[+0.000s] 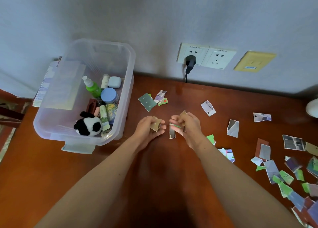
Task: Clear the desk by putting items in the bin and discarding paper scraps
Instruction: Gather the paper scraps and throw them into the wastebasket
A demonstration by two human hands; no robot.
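Observation:
A clear plastic bin (127, 83) stands at the desk's back left, holding a panda plush (88, 125), a green spray bottle (92, 87), a blue jar (109, 95) and several small items. My left hand (149, 128) grips brown paper scraps (155, 124) just right of the bin. My right hand (186, 126) pinches another brown scrap (182, 114) and a green-and-white piece (173, 130). Several torn paper scraps (270, 169) litter the brown desk (51, 176) at the right; a few more scraps (148, 101) lie behind my hands.
Wall sockets (206, 56) with a black plug (190, 63) and a yellow plate (254, 61) sit above the desk's back edge. A spiral notebook (43, 84) leans behind the bin. A white object (312, 108) sits at the right edge.

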